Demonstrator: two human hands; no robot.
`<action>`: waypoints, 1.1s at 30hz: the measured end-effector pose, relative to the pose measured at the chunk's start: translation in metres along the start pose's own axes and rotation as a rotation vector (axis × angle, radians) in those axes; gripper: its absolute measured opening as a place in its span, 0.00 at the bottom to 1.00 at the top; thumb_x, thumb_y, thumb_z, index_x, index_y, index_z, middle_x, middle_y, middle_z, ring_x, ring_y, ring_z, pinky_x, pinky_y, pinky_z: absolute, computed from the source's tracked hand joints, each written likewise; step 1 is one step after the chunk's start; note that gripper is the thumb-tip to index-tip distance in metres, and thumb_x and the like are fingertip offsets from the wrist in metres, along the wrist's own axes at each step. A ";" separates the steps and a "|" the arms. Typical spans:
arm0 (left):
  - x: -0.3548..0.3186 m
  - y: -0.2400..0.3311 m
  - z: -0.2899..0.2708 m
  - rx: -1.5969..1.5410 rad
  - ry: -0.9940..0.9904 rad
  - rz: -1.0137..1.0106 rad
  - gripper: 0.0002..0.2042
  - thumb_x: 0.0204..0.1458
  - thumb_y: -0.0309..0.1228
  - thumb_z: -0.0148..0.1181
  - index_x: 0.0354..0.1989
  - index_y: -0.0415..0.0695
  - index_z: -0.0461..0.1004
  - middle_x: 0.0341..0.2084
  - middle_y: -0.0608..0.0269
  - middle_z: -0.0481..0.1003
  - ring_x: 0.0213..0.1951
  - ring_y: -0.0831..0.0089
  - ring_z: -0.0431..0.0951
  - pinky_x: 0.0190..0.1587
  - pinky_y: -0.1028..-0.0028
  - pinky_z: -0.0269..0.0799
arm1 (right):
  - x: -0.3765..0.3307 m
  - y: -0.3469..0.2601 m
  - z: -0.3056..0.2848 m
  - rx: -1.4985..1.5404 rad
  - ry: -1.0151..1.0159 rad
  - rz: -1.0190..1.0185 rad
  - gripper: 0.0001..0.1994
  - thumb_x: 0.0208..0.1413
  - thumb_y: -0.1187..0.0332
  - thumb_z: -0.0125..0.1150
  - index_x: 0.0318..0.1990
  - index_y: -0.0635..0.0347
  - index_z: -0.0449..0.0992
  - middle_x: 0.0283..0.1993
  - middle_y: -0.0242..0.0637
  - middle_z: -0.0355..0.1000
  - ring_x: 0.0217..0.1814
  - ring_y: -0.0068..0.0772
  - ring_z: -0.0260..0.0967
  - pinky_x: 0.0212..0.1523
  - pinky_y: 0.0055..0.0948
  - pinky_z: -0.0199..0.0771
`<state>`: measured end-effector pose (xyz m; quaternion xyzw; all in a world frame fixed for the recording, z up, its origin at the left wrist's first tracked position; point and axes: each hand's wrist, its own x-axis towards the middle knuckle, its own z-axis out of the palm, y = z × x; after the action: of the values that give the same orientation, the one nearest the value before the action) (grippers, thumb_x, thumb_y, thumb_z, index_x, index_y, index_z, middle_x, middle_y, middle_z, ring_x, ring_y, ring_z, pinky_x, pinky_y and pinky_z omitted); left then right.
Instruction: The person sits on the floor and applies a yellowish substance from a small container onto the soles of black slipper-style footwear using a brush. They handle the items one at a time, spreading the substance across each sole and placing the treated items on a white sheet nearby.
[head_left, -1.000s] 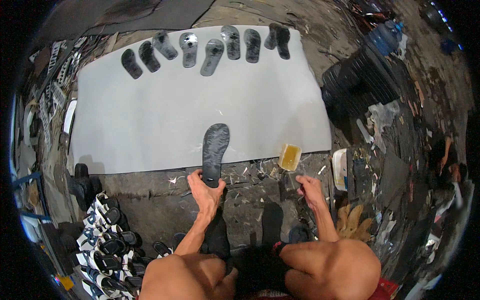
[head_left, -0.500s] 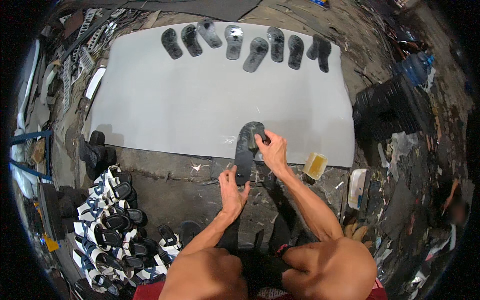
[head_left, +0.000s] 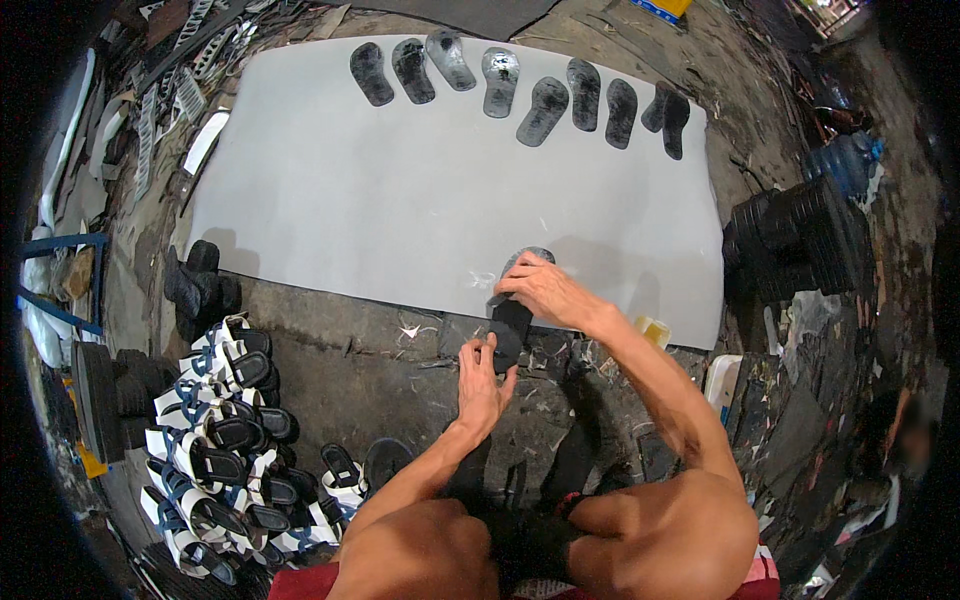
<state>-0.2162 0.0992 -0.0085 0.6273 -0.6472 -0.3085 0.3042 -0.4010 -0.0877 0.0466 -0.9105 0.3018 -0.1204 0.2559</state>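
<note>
A dark shoe sole (head_left: 513, 318) lies across the near edge of the white sheet (head_left: 400, 200), its heel end toward me. My left hand (head_left: 482, 388) grips that heel end between thumb and fingers. Bent over the forepart of the sole is my right hand (head_left: 552, 292), fingers closed and pressing down. The small dark pad in those fingers is mostly covered now; it showed more clearly half a second ago. Behind my right forearm sits a small tub with yellow contents (head_left: 655, 331), partly hidden.
Several dark soles (head_left: 543, 112) line the sheet's far edge. White-and-black sandals (head_left: 225, 440) are heaped at the left. Black stacked pieces (head_left: 790, 240) stand at the right beside a blue plastic bottle (head_left: 845, 165). A white tray (head_left: 722, 383) lies right of my forearm.
My right hand has turned over the sole's forepart, palm down, and now covers the pad. The sole is tilted more to the right. The whole view has shifted slightly.
</note>
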 end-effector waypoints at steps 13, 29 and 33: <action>0.002 0.001 0.000 0.047 0.009 0.063 0.39 0.53 0.25 0.80 0.73 0.36 0.66 0.58 0.36 0.67 0.61 0.38 0.71 0.62 0.48 0.74 | -0.029 0.010 -0.007 -0.122 0.309 0.338 0.18 0.61 0.75 0.67 0.59 0.60 0.82 0.47 0.51 0.80 0.51 0.60 0.77 0.55 0.53 0.80; 0.024 0.012 -0.004 -0.019 -0.006 0.031 0.39 0.54 0.26 0.80 0.74 0.34 0.69 0.61 0.38 0.69 0.62 0.41 0.73 0.67 0.52 0.73 | -0.027 0.024 -0.002 -0.118 0.504 0.426 0.16 0.67 0.72 0.68 0.61 0.60 0.80 0.46 0.53 0.81 0.47 0.64 0.79 0.51 0.57 0.81; 0.014 0.002 -0.015 -0.094 -0.028 0.001 0.34 0.56 0.19 0.72 0.73 0.36 0.71 0.63 0.40 0.71 0.64 0.42 0.74 0.67 0.54 0.74 | -0.027 -0.003 0.015 -0.109 0.404 0.442 0.14 0.66 0.76 0.67 0.57 0.64 0.82 0.45 0.54 0.80 0.50 0.62 0.77 0.51 0.53 0.79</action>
<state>-0.2062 0.0846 0.0021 0.6077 -0.6364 -0.3473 0.3243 -0.4152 -0.0633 0.0344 -0.7929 0.5432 -0.2240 0.1615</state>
